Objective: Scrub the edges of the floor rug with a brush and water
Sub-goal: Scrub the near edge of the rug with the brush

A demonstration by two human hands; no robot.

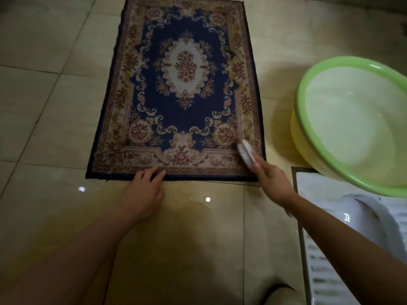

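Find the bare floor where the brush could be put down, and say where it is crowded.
Widest free patch: tiled floor left of the rug. Also free: the tiles below the rug's near edge, between the left hand and right hand. Crowded: the right side, where the brush, the basin and the white floor fixture leave only a narrow strip.

floor tiles [55, 106]: beige, glossy | white ribbed fixture [326, 282]: lower right
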